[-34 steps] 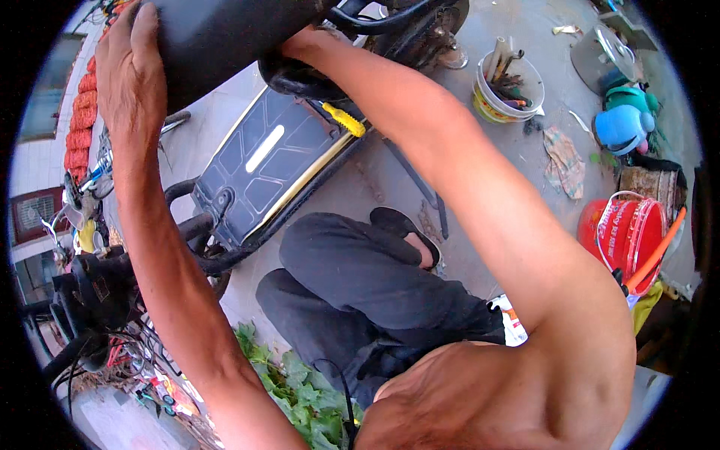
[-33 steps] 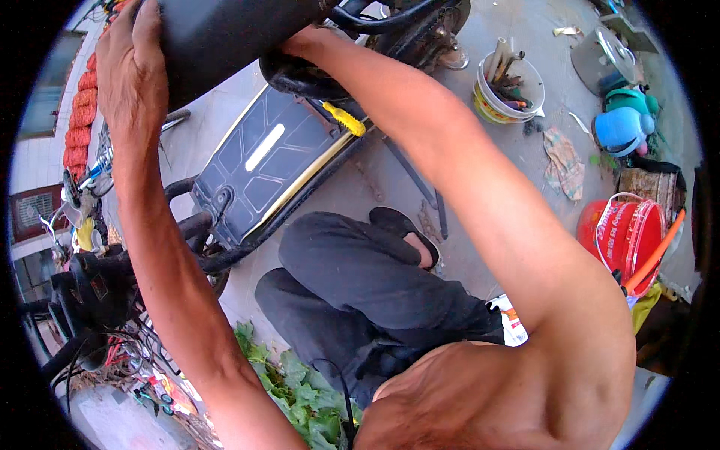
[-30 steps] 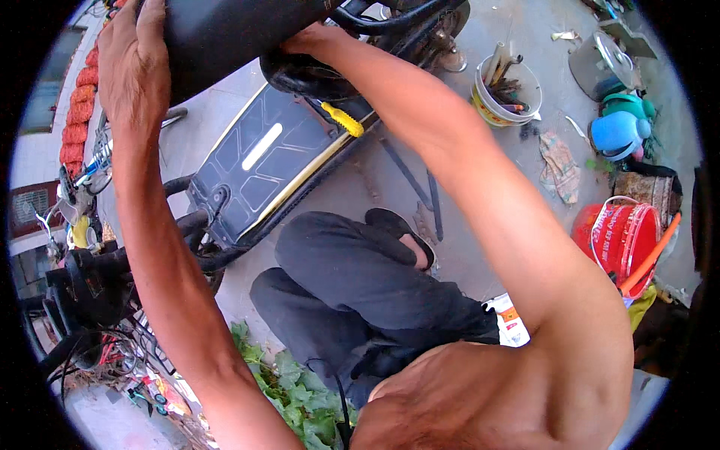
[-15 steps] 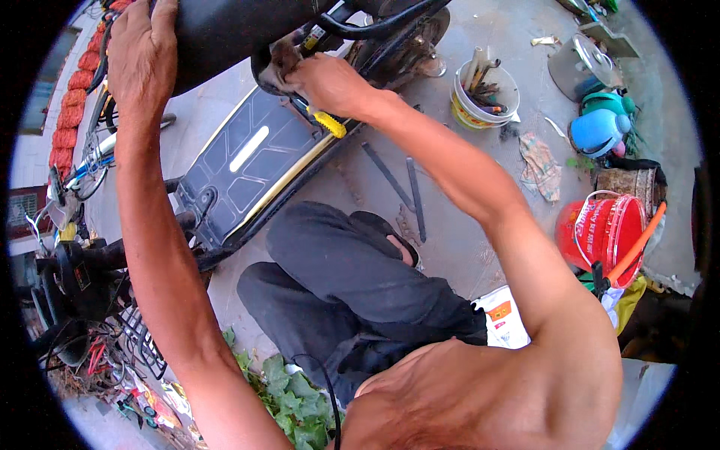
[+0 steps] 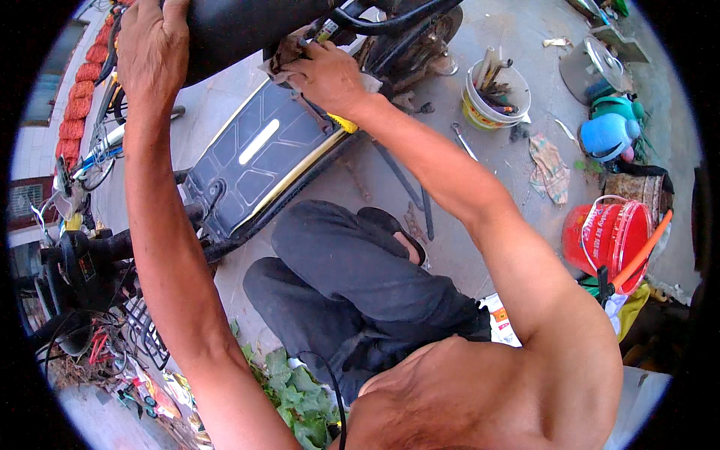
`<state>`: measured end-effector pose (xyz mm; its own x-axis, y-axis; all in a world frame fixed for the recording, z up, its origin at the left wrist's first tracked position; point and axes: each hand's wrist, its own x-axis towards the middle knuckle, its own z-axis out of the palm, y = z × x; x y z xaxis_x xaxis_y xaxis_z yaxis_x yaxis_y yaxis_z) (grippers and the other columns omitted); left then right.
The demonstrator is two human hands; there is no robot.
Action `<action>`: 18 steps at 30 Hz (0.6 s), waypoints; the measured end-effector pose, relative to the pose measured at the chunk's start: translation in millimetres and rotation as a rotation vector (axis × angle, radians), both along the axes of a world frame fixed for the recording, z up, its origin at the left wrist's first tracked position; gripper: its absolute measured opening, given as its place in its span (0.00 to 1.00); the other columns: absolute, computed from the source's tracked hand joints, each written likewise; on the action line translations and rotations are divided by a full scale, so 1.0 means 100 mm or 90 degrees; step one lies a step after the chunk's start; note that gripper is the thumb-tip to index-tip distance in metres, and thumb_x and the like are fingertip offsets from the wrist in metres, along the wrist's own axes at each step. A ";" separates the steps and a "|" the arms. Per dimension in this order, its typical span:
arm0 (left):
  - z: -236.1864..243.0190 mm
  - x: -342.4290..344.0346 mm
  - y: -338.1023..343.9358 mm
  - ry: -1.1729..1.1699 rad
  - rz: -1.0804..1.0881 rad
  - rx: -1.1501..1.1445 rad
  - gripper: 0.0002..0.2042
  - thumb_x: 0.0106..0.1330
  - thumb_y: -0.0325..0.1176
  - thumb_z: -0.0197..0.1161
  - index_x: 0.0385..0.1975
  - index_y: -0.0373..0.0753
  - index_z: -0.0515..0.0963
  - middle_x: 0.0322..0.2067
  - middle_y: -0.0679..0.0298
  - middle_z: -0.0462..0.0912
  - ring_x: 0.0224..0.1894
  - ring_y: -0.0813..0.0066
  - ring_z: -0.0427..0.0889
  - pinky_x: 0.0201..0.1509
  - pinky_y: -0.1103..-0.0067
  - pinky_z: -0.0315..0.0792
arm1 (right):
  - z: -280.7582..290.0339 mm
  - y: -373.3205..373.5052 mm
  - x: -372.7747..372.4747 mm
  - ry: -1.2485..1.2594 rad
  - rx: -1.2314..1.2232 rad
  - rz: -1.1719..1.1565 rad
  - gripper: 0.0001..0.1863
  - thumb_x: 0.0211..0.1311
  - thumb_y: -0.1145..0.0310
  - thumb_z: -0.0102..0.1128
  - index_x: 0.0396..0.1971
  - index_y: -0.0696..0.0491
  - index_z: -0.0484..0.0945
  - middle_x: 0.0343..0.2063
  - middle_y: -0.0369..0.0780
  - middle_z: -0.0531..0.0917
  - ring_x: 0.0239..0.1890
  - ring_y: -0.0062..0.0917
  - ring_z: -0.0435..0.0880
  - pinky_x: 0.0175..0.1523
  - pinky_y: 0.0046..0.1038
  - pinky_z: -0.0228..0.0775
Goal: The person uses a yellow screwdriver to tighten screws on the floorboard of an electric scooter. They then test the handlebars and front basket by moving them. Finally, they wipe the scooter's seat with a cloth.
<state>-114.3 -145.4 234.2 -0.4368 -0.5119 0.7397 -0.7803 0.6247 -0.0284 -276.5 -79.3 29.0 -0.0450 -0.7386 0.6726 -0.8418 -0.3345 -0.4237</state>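
A black scooter seat (image 5: 240, 34) is tipped up at the top of the view. My left hand (image 5: 154, 52) grips its left end, the fingertips partly cut off by the frame edge. Beneath the seat's right part, my right hand (image 5: 326, 79) has its fingers bent against a brownish, dirty-looking part. What the fingers hold, if anything, is hidden. Next to my right wrist shows a yellow tool handle (image 5: 343, 124), largely covered by the forearm. Below the hands lies the scooter's dark footboard (image 5: 262, 154) with a pale light strip down its middle.
A white bucket of tools (image 5: 517, 86) stands right of the rear wheel (image 5: 420, 49). A wrench (image 5: 463, 141) and dark bars (image 5: 427, 214) lie on the concrete. Farther right are a cloth (image 5: 549, 169), a blue jug (image 5: 606, 136) and a red bucket (image 5: 600, 229). Leafy plants (image 5: 296, 390) grow near my legs.
My right hand has turned flatter and shifted slightly, and its wrist now covers more of the yellow handle. The wrench has come into sight. My left hand keeps its hold.
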 end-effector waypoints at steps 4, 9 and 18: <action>-0.01 0.01 -0.02 0.008 -0.008 -0.003 0.29 0.71 0.55 0.41 0.59 0.39 0.71 0.58 0.49 0.71 0.63 0.55 0.67 0.67 0.69 0.56 | -0.12 -0.06 -0.16 -0.043 0.154 -0.113 0.11 0.56 0.63 0.61 0.38 0.48 0.85 0.38 0.44 0.82 0.43 0.41 0.80 0.47 0.40 0.74; 0.02 0.07 -0.01 -0.159 -0.011 -0.168 0.17 0.70 0.37 0.46 0.55 0.43 0.72 0.57 0.53 0.73 0.58 0.53 0.71 0.61 0.67 0.64 | 0.03 0.09 -0.19 -0.124 0.007 -0.115 0.13 0.57 0.62 0.60 0.39 0.52 0.83 0.40 0.47 0.82 0.41 0.43 0.81 0.47 0.40 0.75; 0.05 -0.06 0.04 -0.037 0.000 0.014 0.28 0.72 0.51 0.42 0.59 0.34 0.70 0.58 0.49 0.71 0.62 0.54 0.67 0.66 0.68 0.57 | -0.28 0.41 -0.33 0.021 -0.005 0.009 0.22 0.55 0.71 0.54 0.52 0.59 0.70 0.49 0.48 0.74 0.51 0.41 0.74 0.53 0.39 0.71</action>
